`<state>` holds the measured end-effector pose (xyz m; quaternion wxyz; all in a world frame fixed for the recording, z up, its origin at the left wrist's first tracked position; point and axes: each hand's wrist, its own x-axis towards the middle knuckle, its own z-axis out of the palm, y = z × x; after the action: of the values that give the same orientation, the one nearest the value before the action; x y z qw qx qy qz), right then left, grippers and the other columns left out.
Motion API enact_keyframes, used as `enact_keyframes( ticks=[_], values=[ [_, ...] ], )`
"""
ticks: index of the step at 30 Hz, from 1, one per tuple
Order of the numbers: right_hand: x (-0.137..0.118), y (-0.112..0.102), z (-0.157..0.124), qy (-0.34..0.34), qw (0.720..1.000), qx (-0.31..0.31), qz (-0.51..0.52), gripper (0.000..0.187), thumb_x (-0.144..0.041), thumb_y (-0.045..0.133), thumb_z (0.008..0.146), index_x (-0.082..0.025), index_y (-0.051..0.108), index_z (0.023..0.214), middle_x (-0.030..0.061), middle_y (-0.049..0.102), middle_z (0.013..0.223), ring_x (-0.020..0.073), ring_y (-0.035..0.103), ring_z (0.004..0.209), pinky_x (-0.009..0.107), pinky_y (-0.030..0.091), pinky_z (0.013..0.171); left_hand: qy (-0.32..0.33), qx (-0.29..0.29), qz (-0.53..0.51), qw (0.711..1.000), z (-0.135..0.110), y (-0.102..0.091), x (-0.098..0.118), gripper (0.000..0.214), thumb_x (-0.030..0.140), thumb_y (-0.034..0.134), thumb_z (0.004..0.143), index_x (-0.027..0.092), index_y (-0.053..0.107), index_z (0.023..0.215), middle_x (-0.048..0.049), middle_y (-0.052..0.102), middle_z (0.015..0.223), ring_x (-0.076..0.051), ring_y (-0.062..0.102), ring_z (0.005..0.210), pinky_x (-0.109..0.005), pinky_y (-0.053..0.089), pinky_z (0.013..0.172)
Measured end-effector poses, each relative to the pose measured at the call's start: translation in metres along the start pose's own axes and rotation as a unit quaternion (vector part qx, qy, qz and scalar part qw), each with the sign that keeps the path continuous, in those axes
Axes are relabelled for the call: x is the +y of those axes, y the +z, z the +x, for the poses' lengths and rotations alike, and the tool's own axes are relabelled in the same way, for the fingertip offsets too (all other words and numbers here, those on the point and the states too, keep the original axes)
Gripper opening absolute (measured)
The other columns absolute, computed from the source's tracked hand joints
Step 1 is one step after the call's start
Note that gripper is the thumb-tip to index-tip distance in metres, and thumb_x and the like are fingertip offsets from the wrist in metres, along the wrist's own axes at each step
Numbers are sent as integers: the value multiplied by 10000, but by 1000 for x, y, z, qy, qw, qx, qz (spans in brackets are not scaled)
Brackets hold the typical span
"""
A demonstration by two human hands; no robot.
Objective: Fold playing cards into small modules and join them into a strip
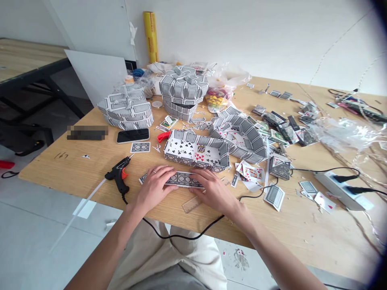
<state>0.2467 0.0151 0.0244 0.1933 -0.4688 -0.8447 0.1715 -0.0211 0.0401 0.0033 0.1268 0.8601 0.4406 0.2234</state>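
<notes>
A long strip of patterned playing cards lies on the table in front of me. My left hand holds it near its left end, fingers over the top and thumb along the near edge. My right hand grips the right part the same way, hiding that end. Just behind the strip stands a rectangular box made of playing cards, open at the top, card faces showing inside. To the left rests a black glue gun with an orange trigger and a white glue stick. A clear ruler lies partly under my right hand.
Card-built boxes stand at the back, one with a lid. An open curved tray sits right. A phone, loose cards, card packs and a power strip surround them. A black cable crosses the front edge.
</notes>
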Motion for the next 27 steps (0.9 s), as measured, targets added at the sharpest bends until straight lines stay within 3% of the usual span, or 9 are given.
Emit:
enact_keyframes(
  ticks=[6, 13, 18, 27],
  values=[
    [-16, 3, 13, -43, 999, 12, 26, 338, -247, 635, 1059, -206, 697, 1389, 152, 668, 1498, 322, 621, 1414, 558, 516, 1205, -75, 36, 31, 996, -24, -25, -6, 349, 360, 666, 1026, 280, 655, 1366, -102, 696, 1406, -342, 651, 1311, -549, 510, 1132],
    [-19, 32, 40, -118, 991, -56, 3, 656, -472, 585, 1088, -114, 468, 1624, 209, 473, 1676, 354, 351, 1626, 588, 306, 1338, -99, 17, 71, 992, -51, -29, -12, 303, 307, 575, 1056, 262, 691, 1331, -127, 644, 1448, -362, 635, 1325, -576, 521, 1129],
    [-12, 42, 39, -125, 990, -60, -3, 644, -467, 526, 1113, -173, 400, 1672, 168, 389, 1728, 340, 272, 1657, 614, 274, 1338, -116, 19, 71, 990, -49, -22, -13, 321, 314, 542, 1068, 252, 706, 1337, -143, 647, 1409, -356, 641, 1298, -568, 541, 1114],
    [-11, 42, 38, -118, 991, -69, -8, 603, -421, 468, 1139, -221, 350, 1695, 110, 356, 1754, 302, 209, 1676, 579, 234, 1364, -137, 38, 66, 988, -34, -12, -8, 380, 382, 500, 1091, 234, 664, 1401, -170, 603, 1415, -381, 595, 1313, -586, 527, 1118]
  ],
)
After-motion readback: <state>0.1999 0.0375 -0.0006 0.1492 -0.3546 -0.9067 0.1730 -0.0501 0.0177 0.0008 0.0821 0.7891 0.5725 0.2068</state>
